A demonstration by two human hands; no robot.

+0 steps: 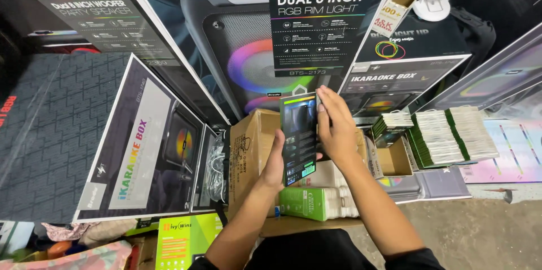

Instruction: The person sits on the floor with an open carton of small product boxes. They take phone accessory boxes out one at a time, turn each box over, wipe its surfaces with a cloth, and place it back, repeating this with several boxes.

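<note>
Hands of one person met at the centre of the head view, both gripping a single flat retail package (298, 137), dark with a green edge. The left hand (275, 165) pinched its lower left edge from below; the right hand (335, 128) lay closed around its right side, fingers wrapped over the upper corner. The package stood upright in the air, just above an open brown carton (248, 151) and clear of everything else.

Likely hazards, as a judgement: the grip was at the edges only, so the thin package could have slipped and dropped into the carton or onto the green-and-white boxes (319, 202) lying beneath it. The right forearm also passed near the small open cardboard box (393, 160), which a sideways sweep might have knocked over.

Counts: one package in hand; one open brown carton; two large karaoke-speaker boxes, one lying at the left (149, 151) and one upright at the right (395, 86); three bundles of white-and-green cards (451, 134), as far as they could be separated, to the right. How many green-and-white boxes lay under the hands could not be told.
</note>
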